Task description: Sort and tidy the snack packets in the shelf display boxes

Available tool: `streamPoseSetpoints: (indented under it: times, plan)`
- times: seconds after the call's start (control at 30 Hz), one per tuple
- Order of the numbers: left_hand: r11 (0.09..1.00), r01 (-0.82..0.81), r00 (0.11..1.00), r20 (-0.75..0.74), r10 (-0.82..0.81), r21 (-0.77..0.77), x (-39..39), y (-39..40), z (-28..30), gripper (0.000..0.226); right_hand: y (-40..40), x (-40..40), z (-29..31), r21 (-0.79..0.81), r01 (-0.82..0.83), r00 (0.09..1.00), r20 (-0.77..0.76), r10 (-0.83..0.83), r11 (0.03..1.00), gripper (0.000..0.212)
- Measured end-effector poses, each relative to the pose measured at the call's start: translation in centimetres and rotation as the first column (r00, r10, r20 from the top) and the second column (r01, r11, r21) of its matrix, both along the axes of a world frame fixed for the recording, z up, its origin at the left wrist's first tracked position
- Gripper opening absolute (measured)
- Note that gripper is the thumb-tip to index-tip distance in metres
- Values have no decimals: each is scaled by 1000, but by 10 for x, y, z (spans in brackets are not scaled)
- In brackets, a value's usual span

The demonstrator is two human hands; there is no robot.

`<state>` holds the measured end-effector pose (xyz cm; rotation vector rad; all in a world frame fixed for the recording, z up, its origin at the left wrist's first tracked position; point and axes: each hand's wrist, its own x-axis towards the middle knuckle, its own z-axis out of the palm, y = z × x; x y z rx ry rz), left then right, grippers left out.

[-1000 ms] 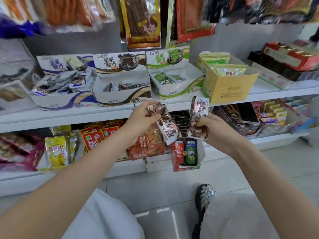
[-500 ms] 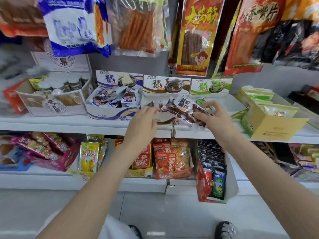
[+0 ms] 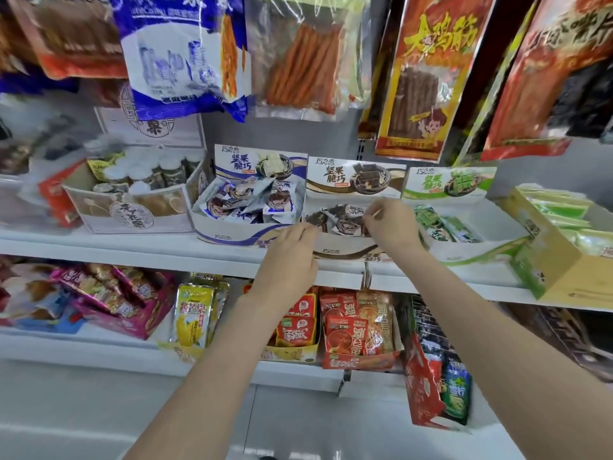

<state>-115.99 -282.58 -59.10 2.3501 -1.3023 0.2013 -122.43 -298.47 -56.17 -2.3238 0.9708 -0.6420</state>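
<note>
Both hands work at the brown display box (image 3: 345, 252), which sits on the upper shelf (image 3: 132, 247) directly ahead of them. The left hand (image 3: 287, 260) reaches over the box's front left corner, fingers curled, and appears to pinch the edge of a brown packet (image 3: 316, 218); its fingertips are largely hidden behind the hand, so the exact hold is uncertain. The right hand (image 3: 393, 225) is over the right half of the box, with thumb and forefinger pinched on the top edge of another packet among the brown packets (image 3: 348, 224) lying inside. The step in hand appears to be seating these packets in their matching box. To do it well, lower each packet fully behind the front wall before releasing, lay it flat with the printed face up, and align it with its neighbours. Keep packets inside the box walls: the blue box (image 3: 232, 235) is just to the left of the left hand and the green box (image 3: 464, 252) just to the right of the right hand, and a packet that slides over a wall mixes flavours. Hold by the sealed edges only, because the contents probably crush under pressure.
</note>
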Motion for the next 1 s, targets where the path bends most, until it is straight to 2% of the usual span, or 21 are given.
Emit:
streamPoseSetpoints:
  times: [0.07,0.13,0.27,0.33,0.37,0.43,0.5,0.53,0.6,0.63,0.73,0.8,0.9,1.0]
  plan:
    - [1000,-13,1000,18,14,-14,-2,-2,-1,48,-12,-8,6,133,75,993,83,-87,988,13]
    - [1000,-21,999,38,22,-23,-3,-4,-2,46,-18,-12,10,175,74,991,98,-92,982,17]
    - [999,-24,999,34,25,-33,-2,-4,-3,44,-3,-4,18,130,-104,972,-198,129,986,51]
    - [999,-16,1000,22,17,-30,-2,-4,-3,44,3,4,16,118,-153,935,-303,182,981,46]
    - [1000,-12,1000,19,13,-28,-3,-3,-2,44,4,7,15,140,-163,938,-285,198,977,37]
    - [1000,-5,1000,20,6,-26,-1,-3,-2,45,3,8,20,293,-173,968,-127,217,941,23]
    - [999,-5,1000,25,6,-37,1,-3,-3,44,-5,2,29,414,-187,982,42,186,891,27]
    - [999,-6,1000,28,7,-46,2,-3,-2,43,-11,-1,35,411,-178,984,77,161,894,29]
    - [998,-14,999,28,15,-62,3,-4,-2,39,-27,-8,42,297,-123,992,53,112,947,29]
    - [997,-19,999,25,20,-73,4,-5,-2,37,-35,-12,42,212,-100,995,-6,104,972,30]
    - [993,-37,999,11,38,-115,6,-10,0,28,-48,-18,38,23,-163,922,-352,160,986,30]
    - [992,-44,999,-2,44,-117,5,-16,1,23,-50,-15,34,-9,-198,866,-469,171,980,26]
    - [994,-12,999,-41,8,-108,2,-23,-2,25,-42,-4,22,-48,-124,895,-437,91,991,19]
    - [999,-10,1000,17,10,-49,1,-30,-6,33,-27,2,4,-158,-113,892,-451,30,981,13]
